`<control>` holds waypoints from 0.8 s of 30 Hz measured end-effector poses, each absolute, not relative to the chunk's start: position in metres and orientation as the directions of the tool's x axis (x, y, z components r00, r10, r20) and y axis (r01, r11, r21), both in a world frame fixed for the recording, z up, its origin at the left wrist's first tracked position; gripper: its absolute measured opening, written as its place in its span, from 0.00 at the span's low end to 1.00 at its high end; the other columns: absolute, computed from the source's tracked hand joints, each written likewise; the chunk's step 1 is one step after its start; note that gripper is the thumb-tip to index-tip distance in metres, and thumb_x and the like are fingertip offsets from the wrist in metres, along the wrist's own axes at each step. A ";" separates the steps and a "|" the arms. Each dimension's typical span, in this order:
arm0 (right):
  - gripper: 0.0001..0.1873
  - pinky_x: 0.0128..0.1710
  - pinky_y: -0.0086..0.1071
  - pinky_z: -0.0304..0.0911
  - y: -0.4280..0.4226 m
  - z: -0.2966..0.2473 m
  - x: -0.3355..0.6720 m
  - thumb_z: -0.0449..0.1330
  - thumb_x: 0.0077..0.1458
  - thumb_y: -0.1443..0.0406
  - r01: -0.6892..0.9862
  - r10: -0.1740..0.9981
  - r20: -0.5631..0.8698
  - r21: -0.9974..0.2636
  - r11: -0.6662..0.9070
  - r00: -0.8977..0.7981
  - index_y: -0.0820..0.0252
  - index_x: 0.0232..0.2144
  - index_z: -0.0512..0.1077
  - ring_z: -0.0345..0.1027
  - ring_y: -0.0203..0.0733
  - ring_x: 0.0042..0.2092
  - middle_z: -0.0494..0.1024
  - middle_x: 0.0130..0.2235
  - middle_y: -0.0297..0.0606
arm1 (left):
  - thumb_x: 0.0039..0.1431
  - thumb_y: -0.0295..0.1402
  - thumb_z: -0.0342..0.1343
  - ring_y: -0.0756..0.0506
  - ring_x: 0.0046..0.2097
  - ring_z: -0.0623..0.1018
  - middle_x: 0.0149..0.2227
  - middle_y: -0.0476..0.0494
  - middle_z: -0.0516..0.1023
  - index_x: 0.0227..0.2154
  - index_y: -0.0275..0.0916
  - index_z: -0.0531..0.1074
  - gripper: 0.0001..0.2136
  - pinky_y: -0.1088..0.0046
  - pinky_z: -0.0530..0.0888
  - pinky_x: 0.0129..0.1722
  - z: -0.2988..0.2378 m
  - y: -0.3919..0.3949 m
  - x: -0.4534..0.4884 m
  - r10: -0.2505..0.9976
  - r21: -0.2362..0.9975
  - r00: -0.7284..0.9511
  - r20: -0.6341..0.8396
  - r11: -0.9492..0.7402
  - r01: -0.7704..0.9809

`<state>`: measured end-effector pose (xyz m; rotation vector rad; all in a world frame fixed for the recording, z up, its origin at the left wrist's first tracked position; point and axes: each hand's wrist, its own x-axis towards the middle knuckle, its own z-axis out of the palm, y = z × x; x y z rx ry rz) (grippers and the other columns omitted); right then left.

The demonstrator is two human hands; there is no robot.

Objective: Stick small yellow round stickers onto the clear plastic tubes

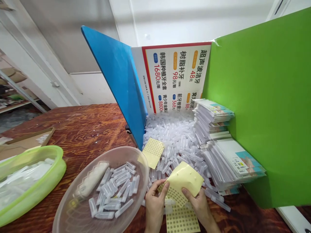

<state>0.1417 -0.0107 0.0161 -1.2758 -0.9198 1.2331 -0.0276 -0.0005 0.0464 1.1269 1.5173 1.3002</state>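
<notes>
Between my two hands is a yellow sheet of round stickers (187, 176), bent so that its plain side faces up and rows of small dots show below. My left hand (155, 201) pinches its left edge between thumb and fingers. On its lower right, my right hand (202, 207) grips the sheet with the thumb on top. Under them lies another dotted sticker sheet (182, 221), with a small clear tube (169, 204) partly hidden near the left fingers. Just beyond the hands, a heap of small clear plastic tubes (173, 132) spreads out, with a third sticker sheet (153, 152) on it.
To the left stands a translucent oval basin (70, 194) holding capped tubes and a pale roll-like object. A green basin (59, 155) and a cardboard tray (47, 132) sit farther left. Blue (111, 68) and green (262, 113) panels flank the heap; stacked printed cards (225, 161) stand right.
</notes>
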 end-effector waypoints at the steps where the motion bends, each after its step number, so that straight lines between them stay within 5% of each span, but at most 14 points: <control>1: 0.30 0.43 0.46 0.75 -0.011 0.017 0.142 0.70 0.44 0.44 -0.148 0.977 -0.138 -0.982 -0.114 0.165 0.65 0.36 0.82 0.79 0.61 0.41 0.84 0.39 0.52 | 0.50 0.52 0.65 0.40 0.36 0.81 0.33 0.41 0.82 0.31 0.37 0.81 0.20 0.70 0.78 0.37 0.046 -0.001 -0.029 0.967 0.989 -0.253 -0.006 0.044 0.144; 14: 0.30 0.49 0.47 0.73 -0.009 0.000 0.160 0.71 0.45 0.47 -0.096 0.988 -0.131 -0.988 -0.123 0.085 0.64 0.42 0.80 0.77 0.61 0.48 0.83 0.43 0.53 | 0.59 0.45 0.60 0.40 0.42 0.82 0.39 0.41 0.83 0.37 0.41 0.81 0.14 0.67 0.80 0.43 0.058 -0.001 -0.037 0.982 0.936 -0.100 0.158 -0.117 0.332; 24: 0.25 0.51 0.47 0.71 -0.008 0.022 0.169 0.70 0.49 0.52 0.028 0.997 -0.060 -0.998 -0.059 -0.038 0.62 0.45 0.80 0.76 0.58 0.49 0.82 0.47 0.51 | 0.65 0.34 0.51 0.39 0.39 0.83 0.37 0.40 0.84 0.38 0.41 0.78 0.10 0.65 0.79 0.42 0.035 0.001 -0.046 0.931 0.703 0.099 0.351 -0.332 0.629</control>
